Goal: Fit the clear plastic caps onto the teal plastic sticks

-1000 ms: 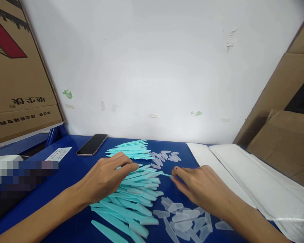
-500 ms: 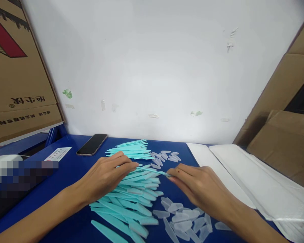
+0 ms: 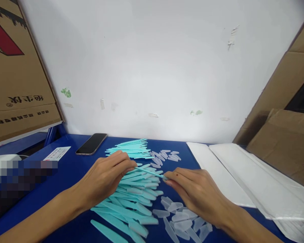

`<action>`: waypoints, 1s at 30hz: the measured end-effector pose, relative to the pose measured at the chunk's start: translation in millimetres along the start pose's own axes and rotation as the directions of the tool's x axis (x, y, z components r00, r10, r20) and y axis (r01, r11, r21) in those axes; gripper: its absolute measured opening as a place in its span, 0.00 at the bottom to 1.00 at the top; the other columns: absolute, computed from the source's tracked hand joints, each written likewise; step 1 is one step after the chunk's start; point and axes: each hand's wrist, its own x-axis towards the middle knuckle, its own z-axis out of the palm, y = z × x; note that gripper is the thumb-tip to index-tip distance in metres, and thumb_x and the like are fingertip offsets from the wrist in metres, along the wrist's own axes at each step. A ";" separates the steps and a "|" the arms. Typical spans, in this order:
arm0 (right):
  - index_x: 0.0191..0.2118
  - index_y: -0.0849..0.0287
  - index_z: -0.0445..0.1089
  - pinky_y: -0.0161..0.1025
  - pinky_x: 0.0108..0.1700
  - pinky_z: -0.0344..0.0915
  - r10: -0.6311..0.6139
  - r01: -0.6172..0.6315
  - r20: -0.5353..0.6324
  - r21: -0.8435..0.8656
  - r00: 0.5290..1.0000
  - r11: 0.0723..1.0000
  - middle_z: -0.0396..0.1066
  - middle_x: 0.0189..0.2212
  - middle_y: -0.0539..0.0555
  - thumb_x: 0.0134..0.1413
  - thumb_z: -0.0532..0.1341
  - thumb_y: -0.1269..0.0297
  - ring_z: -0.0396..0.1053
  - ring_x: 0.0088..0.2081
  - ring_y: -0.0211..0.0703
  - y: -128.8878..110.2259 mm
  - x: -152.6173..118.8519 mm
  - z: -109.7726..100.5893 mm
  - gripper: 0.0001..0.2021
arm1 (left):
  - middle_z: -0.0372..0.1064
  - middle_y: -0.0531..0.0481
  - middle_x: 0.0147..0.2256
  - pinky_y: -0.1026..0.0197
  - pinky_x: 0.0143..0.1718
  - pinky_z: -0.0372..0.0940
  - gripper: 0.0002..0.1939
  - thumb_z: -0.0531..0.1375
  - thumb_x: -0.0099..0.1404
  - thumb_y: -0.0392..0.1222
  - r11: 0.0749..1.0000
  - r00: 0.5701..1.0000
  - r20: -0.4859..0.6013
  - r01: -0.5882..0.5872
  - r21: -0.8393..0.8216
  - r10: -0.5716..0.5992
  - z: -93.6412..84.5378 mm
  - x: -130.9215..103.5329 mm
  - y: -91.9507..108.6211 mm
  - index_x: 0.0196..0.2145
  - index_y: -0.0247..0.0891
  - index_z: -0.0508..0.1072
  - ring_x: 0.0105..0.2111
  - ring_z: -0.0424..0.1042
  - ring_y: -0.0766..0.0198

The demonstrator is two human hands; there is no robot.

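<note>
One thin turquoise stick (image 3: 150, 171) spans the gap between my hands, tilted down to the right. My left hand (image 3: 107, 175) pinches its left end. The fingertips of my right hand (image 3: 194, 185) are closed on its right end, which they partly hide. Below lies a large pile of turquoise sticks (image 3: 131, 206), several with whitish covers on their right ends. Near my right hand is a heap of translucent caps (image 3: 182, 219). Farther back lie a smaller group of turquoise sticks (image 3: 130, 148) and a small cluster of translucent caps (image 3: 162, 157).
A phone (image 3: 92, 144) and a printed card (image 3: 57, 154) lie on the blue table (image 3: 68, 168) at the left. White flat packets (image 3: 258, 182) cover the right side. Cardboard boxes stand at the left (image 3: 20, 74) and right (image 3: 283, 141), with a white wall behind.
My right hand has shifted slightly left and down, and the stick's right end has tipped lower. My left hand has moved slightly left, still holding the stick.
</note>
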 end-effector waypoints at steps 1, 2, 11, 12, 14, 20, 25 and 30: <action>0.50 0.59 0.71 0.37 0.30 0.60 -0.001 0.001 -0.008 0.004 1.000 1.000 0.75 0.33 0.52 0.74 0.52 0.67 0.71 0.30 0.39 -0.2 0.5 0.0 0.11 | 0.68 0.50 0.35 0.63 0.29 0.57 0.12 0.50 0.75 0.27 1.000 1.000 0.020 -0.004 0.028 0.003 0.0 0.1 -0.4 0.48 0.39 0.68 0.32 0.64 0.64; 0.50 0.59 0.71 0.37 0.30 0.61 -0.008 0.008 -0.015 0.006 1.000 1.000 0.75 0.33 0.53 0.74 0.52 0.67 0.71 0.30 0.39 -0.5 1.1 -0.1 0.11 | 0.67 0.50 0.35 0.63 0.28 0.56 0.14 0.49 0.74 0.25 0.998 0.999 0.042 -0.023 0.064 0.020 0.1 0.3 -0.6 0.49 0.39 0.68 0.31 0.64 0.63; 0.53 0.57 0.72 0.34 0.30 0.62 -0.033 0.035 -0.068 0.036 0.997 0.999 0.76 0.35 0.52 0.74 0.53 0.64 0.73 0.31 0.37 -5.3 5.8 -5.3 0.12 | 0.67 0.47 0.38 0.59 0.36 0.58 0.19 0.47 0.70 0.22 0.987 0.971 0.231 -0.091 0.135 0.058 3.6 1.5 4.8 0.50 0.38 0.67 0.34 0.62 0.59; 0.54 0.56 0.71 0.34 0.30 0.62 -0.033 0.035 -0.069 0.033 0.997 0.999 0.76 0.35 0.51 0.74 0.53 0.64 0.73 0.30 0.38 -5.5 6.3 -6.2 0.12 | 0.66 0.47 0.40 0.60 0.35 0.57 0.17 0.47 0.71 0.24 0.990 0.976 0.216 -0.062 0.127 0.033 3.1 1.4 4.4 0.50 0.38 0.67 0.35 0.62 0.60; 0.56 0.56 0.69 0.35 0.29 0.61 -0.004 0.006 -0.066 0.033 0.998 0.999 0.76 0.36 0.51 0.74 0.53 0.64 0.73 0.31 0.38 -5.4 7.1 -7.9 0.12 | 0.65 0.46 0.42 0.61 0.33 0.55 0.15 0.48 0.73 0.26 0.992 0.981 0.191 -0.008 0.128 -0.017 1.8 1.1 1.2 0.50 0.39 0.68 0.35 0.61 0.61; 0.57 0.54 0.66 0.36 0.27 0.57 0.073 -0.068 -0.088 0.049 0.993 0.996 0.75 0.39 0.49 0.72 0.53 0.67 0.66 0.24 0.35 -3.0 7.1 -10.6 0.13 | 0.66 0.48 0.37 0.58 0.35 0.57 0.14 0.46 0.77 0.32 0.987 0.967 0.240 0.048 0.156 -0.085 -1.2 -3.0 -21.8 0.50 0.39 0.69 0.33 0.64 0.60; 0.58 0.52 0.65 0.37 0.28 0.56 0.086 -0.083 -0.070 0.040 0.994 0.996 0.74 0.39 0.49 0.72 0.52 0.69 0.63 0.23 0.35 -2.0 5.5 -8.6 0.14 | 0.72 0.48 0.41 0.57 0.41 0.61 0.12 0.48 0.79 0.38 0.990 0.958 0.248 0.133 0.050 -0.141 -12.1 -3.7 -29.4 0.49 0.40 0.71 0.40 0.70 0.59; 0.58 0.51 0.64 0.38 0.28 0.55 0.094 -0.094 0.000 0.011 0.996 0.996 0.74 0.38 0.49 0.72 0.52 0.69 0.68 0.28 0.38 -0.6 5.1 -5.6 0.14 | 0.73 0.51 0.44 0.60 0.40 0.62 0.10 0.51 0.78 0.42 0.966 0.892 0.394 0.255 -0.035 -0.221 -26.9 -1.1 -23.2 0.49 0.45 0.72 0.42 0.72 0.61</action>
